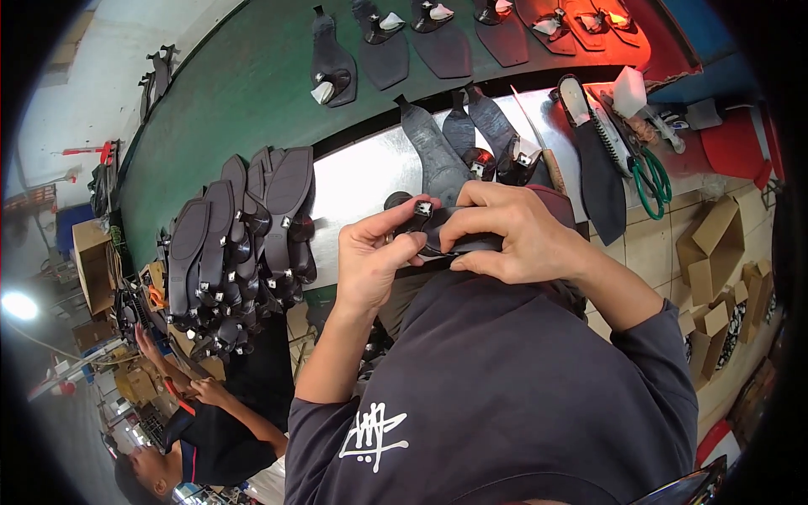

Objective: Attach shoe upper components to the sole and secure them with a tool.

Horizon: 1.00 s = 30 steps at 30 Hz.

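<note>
Black shoe upper (pixel 446 231) with a small metal buckle (pixel 423 207) sits gripped between both hands, held close to the worker's chest just above the near edge of the shiny metal tabletop (pixel 362 172). The left hand (pixel 374 257) pinches the buckle end between thumb and fingers, while the right hand (pixel 513 231) curls closed over the strap's other side, fingertips pressed into the leather. Judging by the grip, the step in hand looks like fitting or checking the buckle on the strap; the next move would seem to call for a firm hold on the leather and careful fingertip work at the small fastener. Similar dark uppers (pixel 459 139) lie fanned on the tabletop just beyond the hands, and a dense stack of finished black pieces (pixel 240 244) stands to the left. More uppers (pixel 383 42) ride the green conveyor belt (pixel 244 84), some under a red glow at the far right. Green-handled scissors (pixel 650 181) rest to the right beside a long black sole piece (pixel 602 177) and a white folded paper (pixel 629 91). Plain brown cardboard boxes (pixel 715 244), open and flap-up, crowd the floor at lower right; another brown carton (pixel 91 261) sits at far left. Any labels are too small to make out. A co-worker (pixel 202 429) in dark clothing works at lower left.
</note>
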Available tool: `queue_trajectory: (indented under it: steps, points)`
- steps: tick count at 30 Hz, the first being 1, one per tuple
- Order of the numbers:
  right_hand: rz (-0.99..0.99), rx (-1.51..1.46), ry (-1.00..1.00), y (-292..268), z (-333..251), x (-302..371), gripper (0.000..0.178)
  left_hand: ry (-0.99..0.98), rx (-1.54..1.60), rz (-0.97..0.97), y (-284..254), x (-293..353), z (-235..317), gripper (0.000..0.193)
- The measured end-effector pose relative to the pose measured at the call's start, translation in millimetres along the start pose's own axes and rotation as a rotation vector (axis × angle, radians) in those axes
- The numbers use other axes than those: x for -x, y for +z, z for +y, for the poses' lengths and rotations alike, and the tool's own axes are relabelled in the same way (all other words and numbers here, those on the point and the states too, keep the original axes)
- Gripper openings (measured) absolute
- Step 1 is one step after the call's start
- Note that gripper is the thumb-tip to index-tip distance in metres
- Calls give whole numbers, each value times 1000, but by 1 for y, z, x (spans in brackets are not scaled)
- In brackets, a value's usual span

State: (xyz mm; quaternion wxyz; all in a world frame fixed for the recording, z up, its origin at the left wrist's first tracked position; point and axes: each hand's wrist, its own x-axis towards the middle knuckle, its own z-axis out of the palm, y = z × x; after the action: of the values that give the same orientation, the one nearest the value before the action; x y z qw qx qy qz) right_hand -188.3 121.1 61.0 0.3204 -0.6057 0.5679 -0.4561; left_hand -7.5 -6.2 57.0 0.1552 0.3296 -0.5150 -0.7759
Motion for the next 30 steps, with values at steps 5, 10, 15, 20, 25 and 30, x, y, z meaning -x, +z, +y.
queue_trajectory:
  steps: [5, 10, 15, 20, 25, 30]
  points:
    - [36, 79, 18, 4, 1, 1, 23, -43, -51, 3, 4, -3, 7, 37]
    - [91, 131, 16, 7, 3, 2, 22, -1, -120, 38, 9, -5, 7, 35]
    - [176, 195, -14, 13, 6, 4, 21, -50, -112, 46, 10, -9, 9, 35]
    - [301, 272, -208, 17, 3, 6, 23, -303, 165, 21, -1, -13, 14, 39]
    - [355, 267, -320, 17, 2, 8, 23, -371, 391, -119, -6, -12, 4, 44]
    - [290, 239, -237, 10, -2, 9, 30, -190, 315, -92, 8, -8, 11, 49]
